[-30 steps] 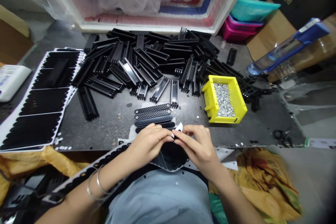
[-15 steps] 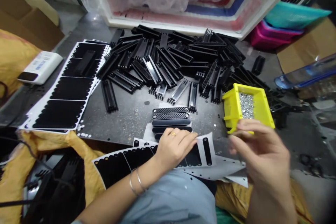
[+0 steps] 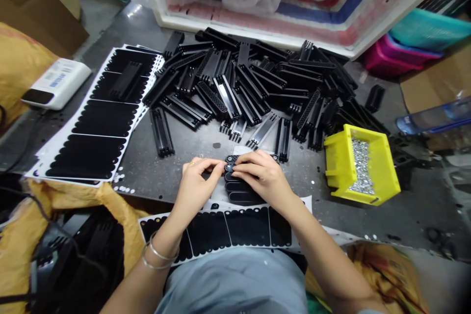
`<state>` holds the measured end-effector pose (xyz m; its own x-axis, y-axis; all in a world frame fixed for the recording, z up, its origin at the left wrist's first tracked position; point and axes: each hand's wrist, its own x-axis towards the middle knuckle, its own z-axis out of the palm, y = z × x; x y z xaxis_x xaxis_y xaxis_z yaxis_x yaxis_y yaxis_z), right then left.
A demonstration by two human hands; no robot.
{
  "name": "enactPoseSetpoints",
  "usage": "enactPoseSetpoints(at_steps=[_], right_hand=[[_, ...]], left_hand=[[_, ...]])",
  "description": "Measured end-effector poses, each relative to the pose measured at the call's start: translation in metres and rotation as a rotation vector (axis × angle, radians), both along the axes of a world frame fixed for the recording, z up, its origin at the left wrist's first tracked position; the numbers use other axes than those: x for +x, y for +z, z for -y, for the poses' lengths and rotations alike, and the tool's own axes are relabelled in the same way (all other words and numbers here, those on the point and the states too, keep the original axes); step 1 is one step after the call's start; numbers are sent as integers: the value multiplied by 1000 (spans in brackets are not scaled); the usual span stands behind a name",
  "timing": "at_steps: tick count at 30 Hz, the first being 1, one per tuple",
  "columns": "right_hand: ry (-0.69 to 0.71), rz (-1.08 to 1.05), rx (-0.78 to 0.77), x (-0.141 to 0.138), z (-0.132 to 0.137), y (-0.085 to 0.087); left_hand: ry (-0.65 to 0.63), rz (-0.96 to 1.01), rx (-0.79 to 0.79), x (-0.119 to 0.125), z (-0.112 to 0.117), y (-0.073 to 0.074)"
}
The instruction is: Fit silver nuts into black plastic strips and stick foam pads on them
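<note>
My left hand (image 3: 196,182) and my right hand (image 3: 259,174) meet over a short row of black oblong grille strips (image 3: 241,193) lying flat on the dark table. The left fingers pinch at the left end of the top strip; what they pinch is too small to name. My right hand's fingers lie pressed together along that same strip and cover most of it. Below the hands, a white backing sheet of black oblong stickers (image 3: 221,228) rests on my lap at the table's edge.
A big heap of black plastic parts (image 3: 250,78) fills the far table. A yellow bin of small metal pieces (image 3: 336,167) stands at the right. Sticker sheets (image 3: 99,117) and a white device (image 3: 55,83) lie left. A white crate (image 3: 257,27), pink basket (image 3: 390,56) and blue-lidded container (image 3: 434,117) stand behind.
My right hand came back from the yellow bin to the strips. My left hand left the sticker sheet and moved up to the top strip. The view shifted left.
</note>
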<state>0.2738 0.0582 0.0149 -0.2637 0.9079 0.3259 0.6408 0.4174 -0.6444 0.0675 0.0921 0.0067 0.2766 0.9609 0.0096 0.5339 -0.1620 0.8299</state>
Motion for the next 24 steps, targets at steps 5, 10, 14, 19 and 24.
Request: enactPoseSetpoints(at_steps=[5, 10, 14, 19, 24], right_hand=[[3, 22, 16, -4, 0, 2], [-29, 25, -111, 25, 10, 18], [-157, -124, -219, 57, 19, 21], [-155, -207, -166, 61, 17, 7], [-139, -160, -114, 63, 17, 9]], left_hand=[[10, 15, -48, 3, -3, 0], [-2, -2, -72, 2, -6, 2], [-3, -8, -89, 1, -7, 2], [-11, -10, -81, 1, -11, 0], [-25, -36, -60, -3, -13, 1]])
